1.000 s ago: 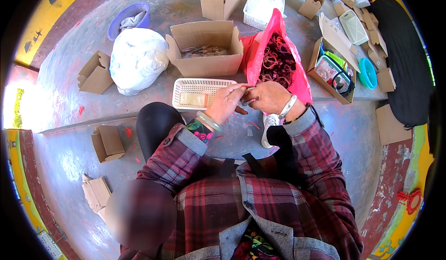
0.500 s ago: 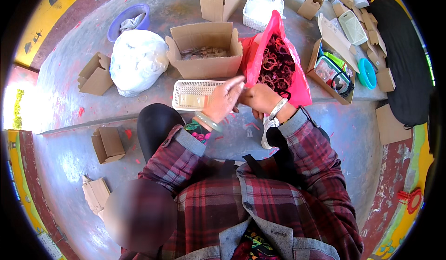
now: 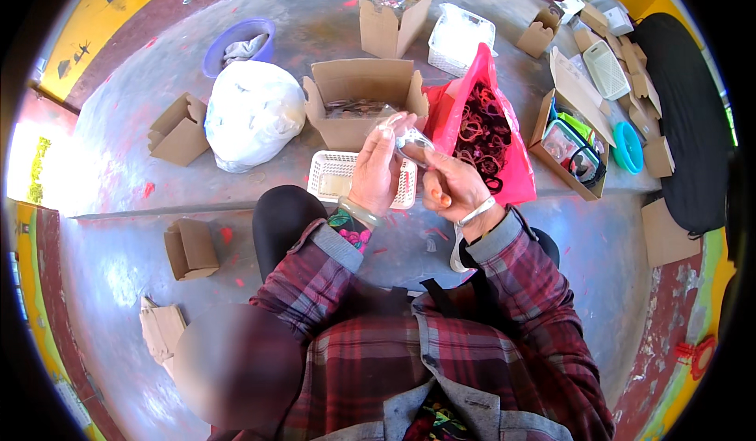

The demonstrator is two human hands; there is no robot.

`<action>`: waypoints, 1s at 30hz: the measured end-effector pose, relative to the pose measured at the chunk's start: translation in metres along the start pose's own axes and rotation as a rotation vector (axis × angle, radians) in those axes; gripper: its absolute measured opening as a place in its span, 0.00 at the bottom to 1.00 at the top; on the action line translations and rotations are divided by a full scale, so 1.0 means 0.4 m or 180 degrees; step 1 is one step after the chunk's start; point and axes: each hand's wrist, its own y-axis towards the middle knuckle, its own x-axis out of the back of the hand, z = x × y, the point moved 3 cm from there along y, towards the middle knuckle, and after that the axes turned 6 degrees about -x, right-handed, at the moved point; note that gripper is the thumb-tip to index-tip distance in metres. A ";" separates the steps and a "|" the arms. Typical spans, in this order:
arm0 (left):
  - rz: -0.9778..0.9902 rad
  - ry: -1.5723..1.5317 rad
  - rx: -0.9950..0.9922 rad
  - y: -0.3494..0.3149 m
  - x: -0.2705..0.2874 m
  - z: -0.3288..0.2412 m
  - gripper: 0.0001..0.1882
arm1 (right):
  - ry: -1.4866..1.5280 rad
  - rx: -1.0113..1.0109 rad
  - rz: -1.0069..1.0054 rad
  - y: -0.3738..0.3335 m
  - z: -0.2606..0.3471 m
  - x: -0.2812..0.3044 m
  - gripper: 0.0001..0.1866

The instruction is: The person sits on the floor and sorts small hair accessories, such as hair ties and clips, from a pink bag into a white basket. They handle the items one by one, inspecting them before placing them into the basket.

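Observation:
A small clear plastic bag [image 3: 412, 143] is stretched between my two hands, its film catching the light. My left hand [image 3: 376, 172] pinches its left side, fingertips pointing up. At its right end, my right hand [image 3: 458, 187] grips it with thumb and curled fingers. Whether anything lies inside the bag is hard to make out. Below and behind my left hand is a white mesh basket [image 3: 408, 191] with pale flat pieces in it. A pink plastic bag [image 3: 517, 175] stands just past my right hand, full of dark red and pink loops [image 3: 482, 126] resembling hair ties.
Behind the basket stands an open cardboard box [image 3: 362, 132] of small clear packets. To its left are a stuffed white plastic bag [image 3: 256, 114] and a purple basin [image 3: 213, 57]. A box of mixed goods [image 3: 573, 146] and a turquoise bowl [image 3: 628, 148] sit at right.
My hands have come apart slightly and risen relative to the basket, with the clear bag now showing between them. The whole view has shifted a little, moving the surroundings right and down.

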 end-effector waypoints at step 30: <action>-0.0297 -0.0558 0.1346 -0.012 0.024 0.011 0.15 | -0.7096 0.2745 -0.2250 -0.010 -0.029 -0.029 0.28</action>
